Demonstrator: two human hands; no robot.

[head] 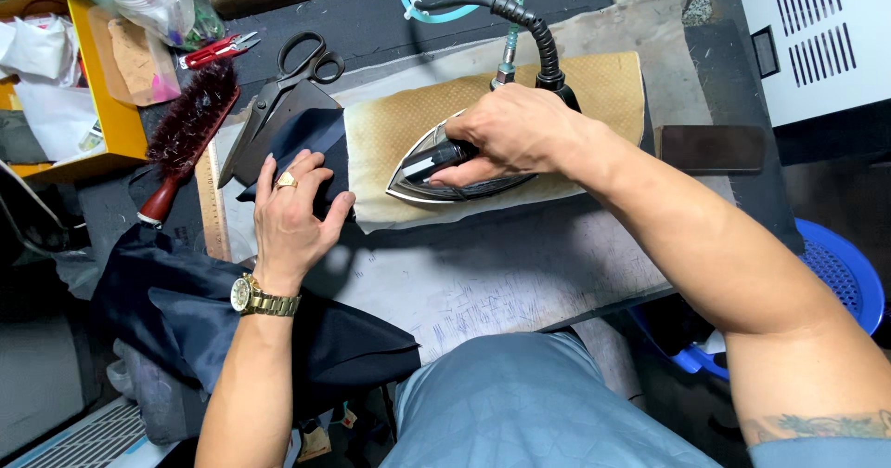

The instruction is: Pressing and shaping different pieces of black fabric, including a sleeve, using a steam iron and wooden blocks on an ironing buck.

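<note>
The iron [455,166] sits on a tan cloth [408,120], its handle grasped by the right hand [510,134]. At nine o'clock from it, the left hand [292,213] lies flat, released, pressing navy fabric [306,134] against the worktop [520,273].

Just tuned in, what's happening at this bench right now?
A person is ironing. The right hand grips the iron, which sits on a tan pressing cloth. The left hand lies flat on dark navy fabric beside it. Scissors and a brush lie at the left.
</note>
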